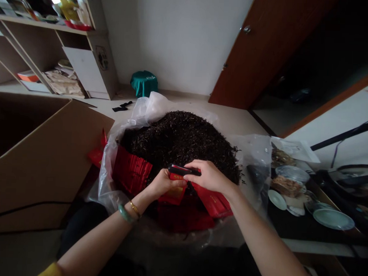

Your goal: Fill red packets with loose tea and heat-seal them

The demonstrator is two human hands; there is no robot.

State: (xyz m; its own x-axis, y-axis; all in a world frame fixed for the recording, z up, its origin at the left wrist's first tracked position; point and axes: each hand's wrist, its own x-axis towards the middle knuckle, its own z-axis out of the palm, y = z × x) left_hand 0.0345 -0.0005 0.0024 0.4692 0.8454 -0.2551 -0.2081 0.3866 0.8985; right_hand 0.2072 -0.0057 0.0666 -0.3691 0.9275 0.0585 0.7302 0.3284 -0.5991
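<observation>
- Pinched red packet point(174, 195) in left hand point(161, 184), near dark leaves point(187, 138).
- Pinched black tool point(179, 169) in right hand point(211, 176), at packet top.
- Apparently worked packet top; likely called next for steady alignment.

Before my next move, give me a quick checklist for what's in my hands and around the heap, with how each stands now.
1. Left hand gripping the small red packet with yellow print: ok.
2. Right hand on the slim black handheld object: ok, held at the packet's top.
3. Packet's top closed: cannot tell, fingers and the black object cover it.
4. Heap of dark, dried, shredded leaves free of packets along its near side: not ok, glossy red packets lie at left and right.
5. Translucent plastic sheet off the heap's top: ok, it bunches at the left.
</observation>
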